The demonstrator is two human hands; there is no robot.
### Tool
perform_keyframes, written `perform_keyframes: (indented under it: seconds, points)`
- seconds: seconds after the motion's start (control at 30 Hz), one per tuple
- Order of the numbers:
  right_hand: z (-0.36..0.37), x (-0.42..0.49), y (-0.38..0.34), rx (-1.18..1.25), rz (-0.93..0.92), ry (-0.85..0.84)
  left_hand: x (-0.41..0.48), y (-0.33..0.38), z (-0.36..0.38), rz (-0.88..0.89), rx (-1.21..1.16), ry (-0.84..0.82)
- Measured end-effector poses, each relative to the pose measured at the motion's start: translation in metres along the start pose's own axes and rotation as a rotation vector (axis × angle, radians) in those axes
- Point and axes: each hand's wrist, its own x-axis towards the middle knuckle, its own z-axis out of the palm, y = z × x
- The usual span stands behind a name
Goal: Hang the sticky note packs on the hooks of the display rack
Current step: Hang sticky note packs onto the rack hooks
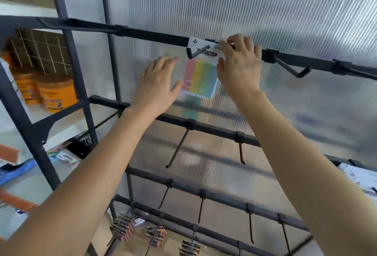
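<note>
the right hand (238,66) is raised to the top bar (153,35) of the display rack (214,129). its fingers are curled and pinch the upper right corner of the sticky note pack (201,78) at the white header card. the left hand (159,86) is lifted just beside the pack, wide and flat, fingers straight toward the ribbed translucent panel (275,11). its thumb reaches to the pack's left edge, but whether it touches cannot be told. both forearms stretch up from below.

the pack sits on a dark hook (199,51) that pokes out through its header, with pink, yellow, green and blue strips below. just right of the right hand a bare hook (294,71) sticks out from the same bar. the lower bars carry more thin hooks (177,148). at the bottom, small dark packs (122,229) hang on the lowest row.

on a shelf (71,122) to the left stand orange tubs (54,92), their contents hidden. white packs (361,176) lie at the far right edge.
</note>
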Motion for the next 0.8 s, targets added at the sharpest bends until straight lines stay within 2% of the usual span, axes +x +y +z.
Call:
perform_keyframes:
  seconds: [0.07,0.27,0.67,0.8]
  points:
    - [0.0,0.002,0.0,0.011,-0.011,0.063,0.002,-0.002,0.002,0.001,-0.021,-0.003]
    - [-0.002,0.021,0.001,0.102,0.007,-0.04,0.007,-0.007,0.005,0.005,-0.034,0.007]
    - [-0.003,0.028,-0.001,0.153,-0.085,0.127,0.016,-0.01,0.005,0.015,-0.091,0.032]
    - [-0.007,0.027,0.0,0.205,-0.015,-0.024,0.02,-0.012,0.003,0.027,-0.115,0.061]
